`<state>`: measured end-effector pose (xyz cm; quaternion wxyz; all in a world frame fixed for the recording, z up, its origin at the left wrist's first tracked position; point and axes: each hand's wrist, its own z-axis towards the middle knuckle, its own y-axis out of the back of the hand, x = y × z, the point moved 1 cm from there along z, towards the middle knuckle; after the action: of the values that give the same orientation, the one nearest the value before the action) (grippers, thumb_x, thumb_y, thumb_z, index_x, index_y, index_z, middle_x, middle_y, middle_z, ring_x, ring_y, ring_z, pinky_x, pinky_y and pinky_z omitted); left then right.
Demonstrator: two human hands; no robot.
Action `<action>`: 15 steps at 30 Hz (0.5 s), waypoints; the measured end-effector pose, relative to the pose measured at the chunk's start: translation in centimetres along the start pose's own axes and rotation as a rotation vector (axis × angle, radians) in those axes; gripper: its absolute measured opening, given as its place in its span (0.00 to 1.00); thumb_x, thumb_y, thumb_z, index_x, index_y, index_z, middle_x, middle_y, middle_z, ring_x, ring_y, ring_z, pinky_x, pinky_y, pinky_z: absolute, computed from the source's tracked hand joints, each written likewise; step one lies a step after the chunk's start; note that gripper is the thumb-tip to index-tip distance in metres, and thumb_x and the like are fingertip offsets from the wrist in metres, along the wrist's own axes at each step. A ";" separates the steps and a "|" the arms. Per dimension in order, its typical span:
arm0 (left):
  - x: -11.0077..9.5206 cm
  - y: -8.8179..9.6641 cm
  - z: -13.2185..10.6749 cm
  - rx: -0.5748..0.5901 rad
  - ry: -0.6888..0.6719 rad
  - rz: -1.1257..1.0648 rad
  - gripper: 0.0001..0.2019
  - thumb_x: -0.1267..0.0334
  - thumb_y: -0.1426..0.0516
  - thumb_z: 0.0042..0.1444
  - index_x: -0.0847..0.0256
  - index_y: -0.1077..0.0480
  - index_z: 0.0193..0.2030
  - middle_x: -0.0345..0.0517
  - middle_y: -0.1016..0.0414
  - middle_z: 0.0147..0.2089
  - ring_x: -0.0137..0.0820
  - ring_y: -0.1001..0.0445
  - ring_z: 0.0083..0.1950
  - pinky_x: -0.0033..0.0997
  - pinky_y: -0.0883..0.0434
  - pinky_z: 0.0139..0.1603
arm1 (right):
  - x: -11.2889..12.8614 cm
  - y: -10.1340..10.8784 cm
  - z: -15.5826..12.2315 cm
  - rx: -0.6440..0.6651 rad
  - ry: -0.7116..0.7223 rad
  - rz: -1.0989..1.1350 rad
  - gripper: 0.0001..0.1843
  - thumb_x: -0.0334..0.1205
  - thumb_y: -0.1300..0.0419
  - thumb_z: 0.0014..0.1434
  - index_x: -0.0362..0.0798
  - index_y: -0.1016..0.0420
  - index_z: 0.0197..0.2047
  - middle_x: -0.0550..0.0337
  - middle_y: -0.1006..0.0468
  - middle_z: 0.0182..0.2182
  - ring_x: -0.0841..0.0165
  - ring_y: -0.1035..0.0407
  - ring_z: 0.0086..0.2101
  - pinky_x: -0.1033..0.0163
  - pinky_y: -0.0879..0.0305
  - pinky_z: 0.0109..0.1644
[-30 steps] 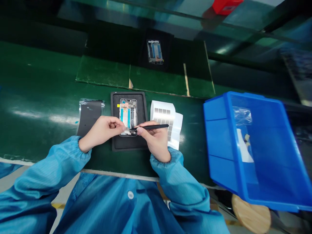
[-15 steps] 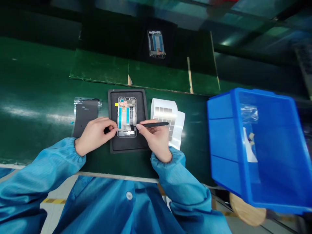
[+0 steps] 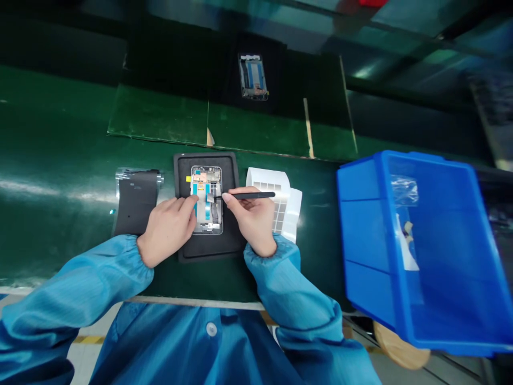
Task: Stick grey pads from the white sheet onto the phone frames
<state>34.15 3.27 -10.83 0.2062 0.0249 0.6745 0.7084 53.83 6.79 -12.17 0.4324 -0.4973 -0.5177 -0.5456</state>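
Note:
An opened phone [image 3: 200, 219] with bare inner parts and blue strips lies on a black foam tray [image 3: 214, 248]. My left hand [image 3: 170, 224] is closed at the phone's left side, the index fingertip resting on its edge; its thumb is mostly hidden. In my right hand [image 3: 256, 216] is a pair of black tweezers [image 3: 256, 195], pinched between thumb and fingers, pointing left over the phone. At their tip shows a small silvery square [image 3: 210, 197]; whether it is gripped or lying on the phone I cannot tell.
Right of the tray lies a white sheet [image 3: 294, 206] with grey squares; left, a dark grey sheet [image 3: 136, 200] in clear film. A blue bin [image 3: 364, 230] with scraps stands at the right. Another opened phone [image 3: 253, 77] lies on the raised green board [image 3: 160, 115] behind.
My left hand has moved from the phone's lower left corner up onto its left edge. The tweezers' tip has shifted up the phone, and the silvery square now shows there.

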 end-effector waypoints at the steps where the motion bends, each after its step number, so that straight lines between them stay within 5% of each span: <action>1: -0.2 -0.1 0.2 0.002 0.018 0.008 0.14 0.67 0.48 0.65 0.60 0.29 0.54 0.46 0.22 0.35 0.39 0.23 0.37 0.37 0.32 0.37 | 0.0 -0.1 0.0 -0.003 0.000 -0.003 0.14 0.51 0.27 0.54 0.50 0.20 0.36 0.60 0.18 0.29 0.65 0.22 0.30 0.59 0.23 0.33; 15: -0.5 -0.5 -0.5 0.038 0.108 -0.069 0.09 0.68 0.46 0.61 0.58 0.29 0.47 0.41 0.24 0.31 0.36 0.24 0.33 0.33 0.37 0.30 | 0.7 -1.1 -0.1 0.037 -0.055 0.030 0.14 0.49 0.27 0.54 0.49 0.21 0.35 0.59 0.18 0.29 0.66 0.23 0.29 0.61 0.24 0.33</action>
<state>34.59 2.65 -11.27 0.1935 -0.0325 0.6984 0.6883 52.62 6.77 -11.59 0.4352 -0.5116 -0.5320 -0.5155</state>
